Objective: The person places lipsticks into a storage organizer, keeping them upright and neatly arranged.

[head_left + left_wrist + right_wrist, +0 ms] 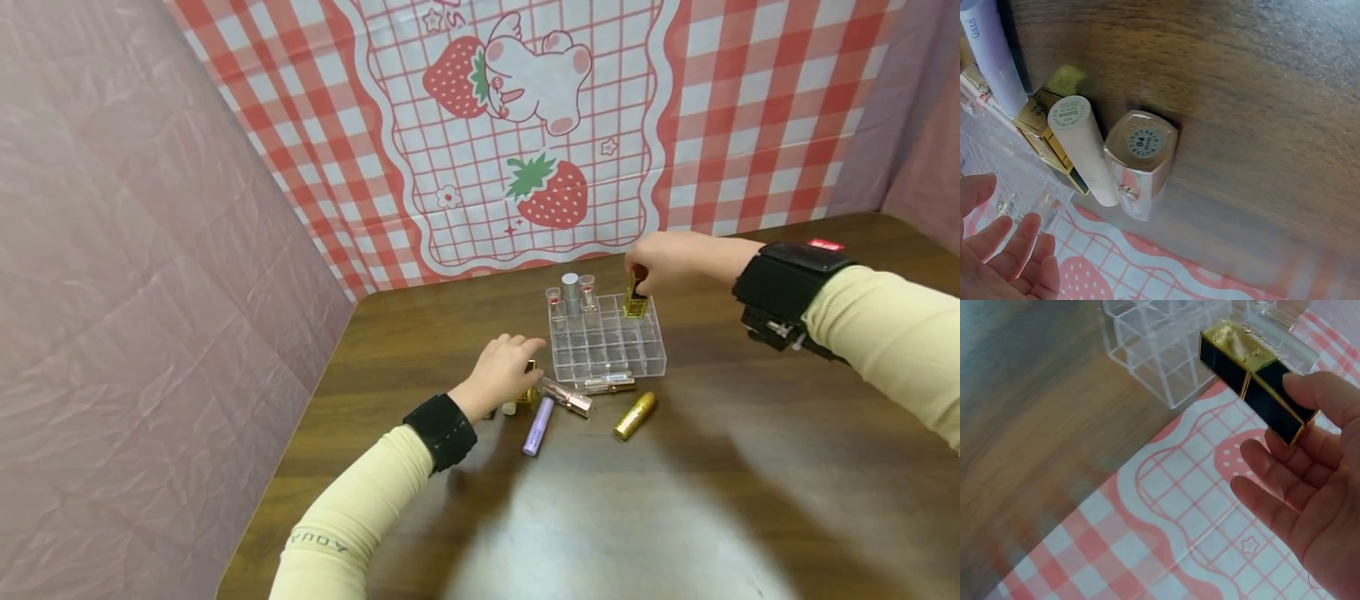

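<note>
Nearest: bare wooden table, plenty of open room in front, left edge close to the quilted pink wall. Then the loose tubes lying flat: gold glitter tube, lilac tube, a clear-capped one, another against the organizer's front wall. They lie on their sides, probably so they don't tip.

Left hand hovers over the left end of that pile, fingers relaxed and spread in the wrist view, gripping nothing; nearest are a cream tube and a square pearly lipstick just beside it.

Clear grid organizer: most cells vacant, three tubes upright in the back row, so front cells stay reachable.

Right hand pinches a black-and-gold lipstick by its upper end, base down, over the organizer's back right corner cell; seated or not, cannot tell. Top grip keeps fingers off the cell walls.

Farthest: strawberry checked cloth, close behind the organizer, little room there.
</note>
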Tool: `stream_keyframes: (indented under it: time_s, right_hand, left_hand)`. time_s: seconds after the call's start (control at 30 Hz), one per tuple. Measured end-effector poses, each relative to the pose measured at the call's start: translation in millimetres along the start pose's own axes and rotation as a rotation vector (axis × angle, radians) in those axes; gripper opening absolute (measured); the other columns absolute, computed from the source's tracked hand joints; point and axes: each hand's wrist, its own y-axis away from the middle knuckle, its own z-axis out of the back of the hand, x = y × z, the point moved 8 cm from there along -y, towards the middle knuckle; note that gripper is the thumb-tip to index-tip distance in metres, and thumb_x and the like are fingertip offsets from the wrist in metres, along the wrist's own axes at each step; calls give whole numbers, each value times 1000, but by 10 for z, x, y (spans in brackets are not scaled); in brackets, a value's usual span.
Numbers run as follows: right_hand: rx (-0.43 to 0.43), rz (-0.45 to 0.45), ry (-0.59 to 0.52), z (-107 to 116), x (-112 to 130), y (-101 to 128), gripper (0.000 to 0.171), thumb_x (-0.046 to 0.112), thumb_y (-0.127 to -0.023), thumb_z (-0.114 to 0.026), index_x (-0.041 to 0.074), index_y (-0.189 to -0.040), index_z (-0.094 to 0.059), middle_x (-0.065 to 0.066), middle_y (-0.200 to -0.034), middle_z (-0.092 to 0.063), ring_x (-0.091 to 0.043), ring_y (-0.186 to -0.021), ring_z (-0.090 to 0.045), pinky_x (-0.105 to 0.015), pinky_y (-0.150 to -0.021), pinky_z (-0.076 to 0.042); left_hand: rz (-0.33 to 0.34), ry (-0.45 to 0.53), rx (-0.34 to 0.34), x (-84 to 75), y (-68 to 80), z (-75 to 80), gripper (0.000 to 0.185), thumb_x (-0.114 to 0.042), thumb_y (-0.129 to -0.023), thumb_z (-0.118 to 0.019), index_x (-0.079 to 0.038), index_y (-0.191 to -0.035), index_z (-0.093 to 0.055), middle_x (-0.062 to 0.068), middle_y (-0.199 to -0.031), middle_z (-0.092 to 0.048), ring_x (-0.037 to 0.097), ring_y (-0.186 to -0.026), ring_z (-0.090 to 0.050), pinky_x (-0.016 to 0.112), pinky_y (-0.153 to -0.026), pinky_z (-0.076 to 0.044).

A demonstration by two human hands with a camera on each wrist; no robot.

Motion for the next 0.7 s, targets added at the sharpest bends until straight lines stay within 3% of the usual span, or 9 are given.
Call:
stream_keyframes:
  time_s: [0.13,0.3,0.7]
  right_hand:
    - [-17,-28,12,43,19,-114,10,9,-80,-58,9,-71,-54,-3,-65,-44,-16,-58,-37,-30,-55,-30]
    - [-25,-28,7,55,44,-225,3,9,-80,-59,7,-80,-57,-5,-74,-53,-18,-65,-44,-33,-59,-36]
    - [13,9,1,-36,98,-439,16,5,-79,-57,10,-67,-47,-1,-61,-38,-15,-57,-31,-31,-56,-28]
  left_hand:
    - [0,-3,-12,32,3,-13,44,-27,-85,-63,-11,-124,-55,6,-111,-64,22,-92,-57,32,-79,-44]
    - [6,-3,-9,76,8,-35,43,-27,-84,-64,-11,-124,-56,6,-112,-64,23,-93,-57,33,-80,-45]
    - [42,12,18,200,13,-96,43,-28,-85,-63,-12,-124,-55,5,-113,-63,21,-94,-57,31,-80,-44]
